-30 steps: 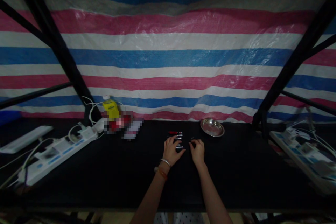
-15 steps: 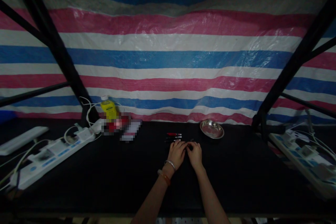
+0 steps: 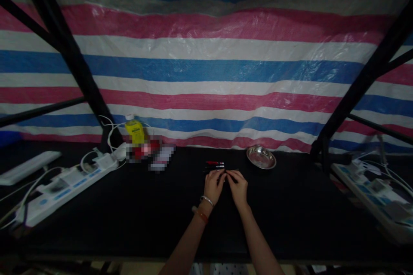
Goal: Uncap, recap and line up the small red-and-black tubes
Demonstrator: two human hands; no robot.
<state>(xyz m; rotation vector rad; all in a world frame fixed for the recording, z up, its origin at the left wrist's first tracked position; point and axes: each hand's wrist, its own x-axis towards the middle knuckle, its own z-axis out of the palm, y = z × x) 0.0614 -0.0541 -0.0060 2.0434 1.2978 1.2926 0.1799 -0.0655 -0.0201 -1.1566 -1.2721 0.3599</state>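
My left hand (image 3: 214, 184), with a silver bangle and an orange bracelet on its wrist, is closed in a pinch low over the black table. Close beside it my right hand (image 3: 237, 185) pinches too, and the fingertips of both nearly meet. Something small and dark lies between the fingertips, too dim to make out. Just beyond my left fingers lie slim pen-like sticks, a red one (image 3: 214, 163) and a dark one with a silver end (image 3: 215, 166). To the right, behind my right hand, sits a round shallow metal dish (image 3: 261, 157).
A yellow bottle (image 3: 134, 130) stands at the back left beside blurred-out items. White power strips with plugs and cables lie on the left (image 3: 64, 189) and the right (image 3: 371, 197). Black frame posts rise at both sides, before a striped tarp (image 3: 206, 71).
Both hands have shifted slightly, and a gap now shows between them where the fingers were overlapping. The view has tilted a little. The dish and sticks lie as before.
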